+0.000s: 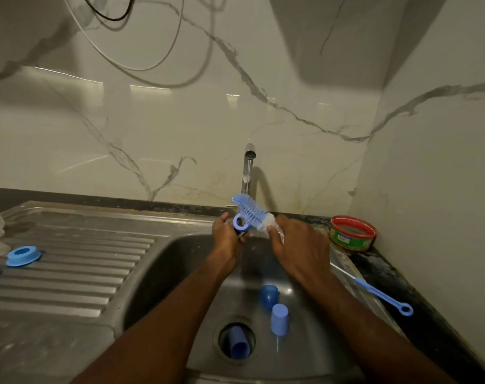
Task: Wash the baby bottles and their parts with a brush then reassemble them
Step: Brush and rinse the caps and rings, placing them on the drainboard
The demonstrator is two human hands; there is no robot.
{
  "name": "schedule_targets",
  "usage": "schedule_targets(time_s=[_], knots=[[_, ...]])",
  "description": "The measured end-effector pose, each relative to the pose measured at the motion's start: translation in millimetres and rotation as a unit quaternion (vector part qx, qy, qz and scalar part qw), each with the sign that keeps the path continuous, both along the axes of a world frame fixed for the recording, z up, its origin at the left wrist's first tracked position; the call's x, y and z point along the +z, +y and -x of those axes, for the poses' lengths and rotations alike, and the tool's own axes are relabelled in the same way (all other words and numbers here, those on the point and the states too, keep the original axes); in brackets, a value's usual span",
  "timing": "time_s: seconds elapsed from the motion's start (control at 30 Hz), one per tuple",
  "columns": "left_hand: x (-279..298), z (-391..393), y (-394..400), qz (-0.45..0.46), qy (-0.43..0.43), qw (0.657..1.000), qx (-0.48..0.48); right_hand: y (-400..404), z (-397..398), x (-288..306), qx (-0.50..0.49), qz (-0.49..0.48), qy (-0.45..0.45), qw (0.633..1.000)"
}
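While both hands worked above the sink, just in front of the tap, my left hand curled round the blue brush and my right hand gripped a clear bottle. Three blue caps lay in the sink; a blue ring sat on its drainboard.
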State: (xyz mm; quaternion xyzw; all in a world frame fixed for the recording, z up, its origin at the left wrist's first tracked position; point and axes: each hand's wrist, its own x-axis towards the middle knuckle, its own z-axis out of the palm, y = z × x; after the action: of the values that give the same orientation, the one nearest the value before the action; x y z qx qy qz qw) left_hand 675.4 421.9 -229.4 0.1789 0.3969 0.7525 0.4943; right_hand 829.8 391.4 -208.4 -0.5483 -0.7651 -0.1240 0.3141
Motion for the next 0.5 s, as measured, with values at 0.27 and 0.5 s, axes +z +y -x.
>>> schedule_targets(time_s=[0.27,0.5], knots=[[-14.1,-3.8,-1.9,-0.1,0.228,0.951,-0.185,13.0,5.1,-2.1,0.017,-0.009,0.007,1.0],[-17.2,19.0,17.1,-0.025,0.13,0.991,-0.03,17.6,-10.0,-8.5,0.039,0.071,0.025,0.996]])
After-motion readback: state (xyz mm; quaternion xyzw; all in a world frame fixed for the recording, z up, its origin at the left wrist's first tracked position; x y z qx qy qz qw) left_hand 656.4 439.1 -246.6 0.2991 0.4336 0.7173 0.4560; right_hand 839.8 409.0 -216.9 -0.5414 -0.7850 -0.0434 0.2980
